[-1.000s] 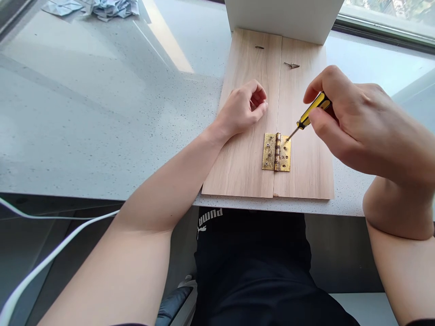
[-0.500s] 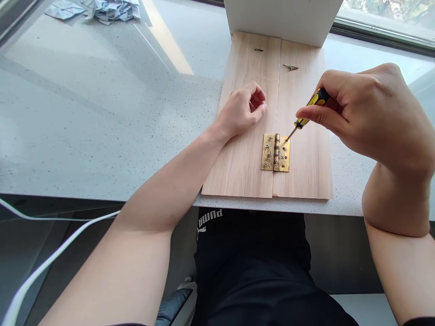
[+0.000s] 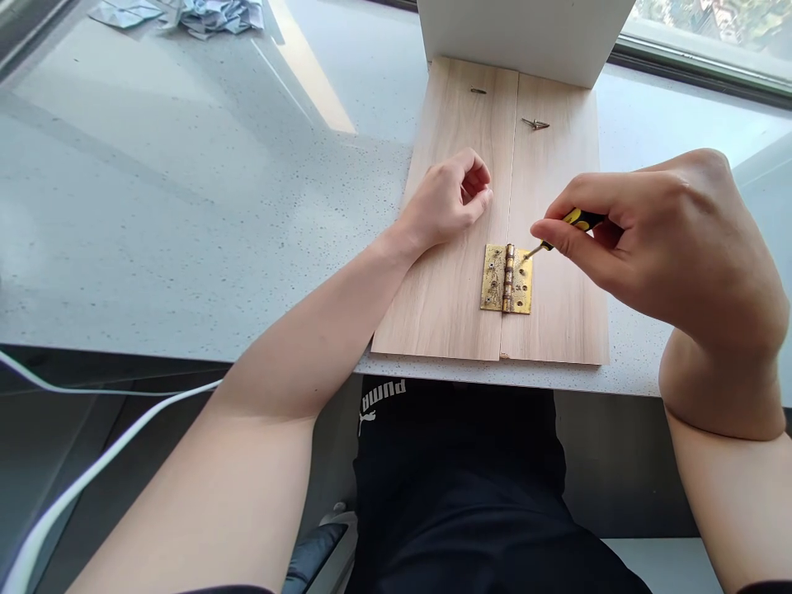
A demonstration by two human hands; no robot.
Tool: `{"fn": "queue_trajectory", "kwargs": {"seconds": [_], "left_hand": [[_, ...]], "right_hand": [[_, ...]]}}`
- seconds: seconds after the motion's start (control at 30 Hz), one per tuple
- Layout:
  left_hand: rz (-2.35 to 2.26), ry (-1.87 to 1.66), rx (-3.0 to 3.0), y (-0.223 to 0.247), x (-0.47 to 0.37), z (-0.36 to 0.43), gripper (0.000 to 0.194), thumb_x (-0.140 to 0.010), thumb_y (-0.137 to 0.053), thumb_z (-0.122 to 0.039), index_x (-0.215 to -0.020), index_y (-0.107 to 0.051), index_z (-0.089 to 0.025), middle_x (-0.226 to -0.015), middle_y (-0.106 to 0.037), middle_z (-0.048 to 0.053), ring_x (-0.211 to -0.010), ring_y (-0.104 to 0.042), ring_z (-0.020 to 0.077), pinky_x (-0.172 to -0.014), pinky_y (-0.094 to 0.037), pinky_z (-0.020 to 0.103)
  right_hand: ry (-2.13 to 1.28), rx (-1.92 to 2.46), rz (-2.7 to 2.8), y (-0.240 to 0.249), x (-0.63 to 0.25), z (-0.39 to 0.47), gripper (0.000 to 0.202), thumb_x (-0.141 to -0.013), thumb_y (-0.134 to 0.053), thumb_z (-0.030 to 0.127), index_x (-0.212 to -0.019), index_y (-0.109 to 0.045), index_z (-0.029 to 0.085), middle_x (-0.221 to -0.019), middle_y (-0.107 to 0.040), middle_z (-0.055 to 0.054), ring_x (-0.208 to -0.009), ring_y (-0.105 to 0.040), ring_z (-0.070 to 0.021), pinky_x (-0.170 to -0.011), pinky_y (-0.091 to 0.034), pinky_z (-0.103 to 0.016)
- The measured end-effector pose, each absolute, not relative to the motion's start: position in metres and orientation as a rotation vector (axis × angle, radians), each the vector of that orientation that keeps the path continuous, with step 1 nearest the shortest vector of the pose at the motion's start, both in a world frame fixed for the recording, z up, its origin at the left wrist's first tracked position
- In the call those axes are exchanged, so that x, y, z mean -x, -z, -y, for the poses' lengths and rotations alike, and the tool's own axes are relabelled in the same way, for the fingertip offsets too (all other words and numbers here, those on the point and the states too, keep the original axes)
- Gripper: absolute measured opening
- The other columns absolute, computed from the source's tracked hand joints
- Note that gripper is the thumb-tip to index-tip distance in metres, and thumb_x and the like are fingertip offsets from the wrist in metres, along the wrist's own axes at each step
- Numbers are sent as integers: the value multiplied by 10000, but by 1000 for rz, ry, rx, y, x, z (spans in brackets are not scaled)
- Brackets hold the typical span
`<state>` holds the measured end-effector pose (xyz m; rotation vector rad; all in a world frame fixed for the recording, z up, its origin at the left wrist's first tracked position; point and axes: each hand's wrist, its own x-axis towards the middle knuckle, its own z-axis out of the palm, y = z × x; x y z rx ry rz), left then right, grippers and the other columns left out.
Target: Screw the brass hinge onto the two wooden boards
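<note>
My right hand (image 3: pixel 656 239) is wrapped round a yellow and black screwdriver (image 3: pixel 582 219), which is tilted low, its tip at the upper right part of a brass hinge (image 3: pixel 493 279). The hinge lies open across the seam between two light wooden boards (image 3: pixel 557 330). My left hand (image 3: pixel 446 198) rests on the left board above the hinge, fingers curled with thumb and fingertips close together; whether anything is between them cannot be made out. Several small screws (image 3: pixel 535 124) lie on the right board, and another screw (image 3: pixel 478 91) on the left one.
A white box-like object (image 3: pixel 513 33) stands at the boards' far end. Crumpled papers (image 3: pixel 223 16) lie at the far left of the speckled white countertop (image 3: pixel 204 214). A white cable (image 3: pixel 105 450) hangs below the front edge at left. A window is at the upper right.
My right hand has come down with the screwdriver, which now leans flatter toward the hinge. The view has shifted slightly; my left hand keeps its place on the board.
</note>
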<state>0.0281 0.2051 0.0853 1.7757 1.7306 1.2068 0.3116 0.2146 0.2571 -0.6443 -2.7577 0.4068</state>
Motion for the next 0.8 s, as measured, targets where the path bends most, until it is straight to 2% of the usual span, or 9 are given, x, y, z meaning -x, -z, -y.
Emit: {"fn": "queue_trajectory", "kwargs": {"seconds": [0.13,0.23,0.3,0.37,0.47,0.6,0.7,0.8], "left_hand": [[-1756,-1207,-1752,-85,-28,-205,220,-1056,-893,-301,-1090,-676,-291,-1116,-831,65,-1050,-809,298,-1005,-709,522],[-1762,-1206,-1737,-85,-28,-205,215,-1051,-888,-322,-1093,-679,-298,-1105,-834,76,-1090,-835,332,-1016,-725,541],[-1760,-1202,-1729,-85,-28,-205,207,-1056,-878,-345,-1104,-681,-303,-1091,-833,79,-1110,-841,345,-1023,-733,551],[-1754,-1195,-1733,-86,-27,-204,204,-1055,-870,-366,-1116,-684,-307,-1084,-835,83,-1130,-839,355,-1025,-740,554],[-1751,-1199,-1744,-85,-26,-204,193,-1041,-865,-359,-1109,-691,-308,-1099,-843,92,-1127,-835,359,-1010,-746,555],[-1751,-1223,-1737,-85,-26,-204,195,-1026,-880,-347,-1072,-694,-311,-1113,-854,93,-1098,-831,349,-973,-739,541],[-1730,-1239,-1730,-84,-25,-204,231,-1031,-897,-410,-1066,-688,-316,-1087,-850,88,-1096,-817,353,-945,-727,541],[-1711,-1235,-1738,-83,-25,-204,292,-1053,-907,-508,-1068,-688,-316,-1087,-835,72,-1049,-775,322,-957,-711,555]], "right_hand": [[-271,709,2804,-258,-318,-213,265,-1233,-653,431,-1021,-765,319,-682,-621,-9,-614,-558,-244,-656,-378,-437],[-217,661,2876,-260,-325,-215,155,-1211,-584,346,-1159,-725,309,-840,-712,-38,-700,-628,-265,-693,-426,-447],[-199,621,2908,-262,-330,-218,102,-1190,-588,323,-1185,-687,301,-921,-736,-53,-735,-636,-270,-702,-434,-452],[-146,613,2916,-263,-333,-222,92,-1190,-597,325,-1118,-648,298,-856,-680,-46,-683,-566,-261,-673,-384,-455],[-94,637,2894,-263,-333,-230,218,-1192,-639,375,-988,-588,317,-721,-577,-31,-618,-468,-260,-633,-326,-468],[-109,695,2866,-261,-326,-235,289,-1180,-666,486,-929,-620,349,-677,-576,-46,-614,-464,-286,-643,-341,-495],[-95,812,2856,-261,-317,-230,354,-1162,-669,570,-886,-638,350,-637,-502,-45,-602,-410,-284,-701,-338,-503],[4,905,2812,-259,-309,-223,483,-1151,-666,606,-784,-538,319,-596,-404,-33,-596,-359,-260,-711,-344,-495]]}}
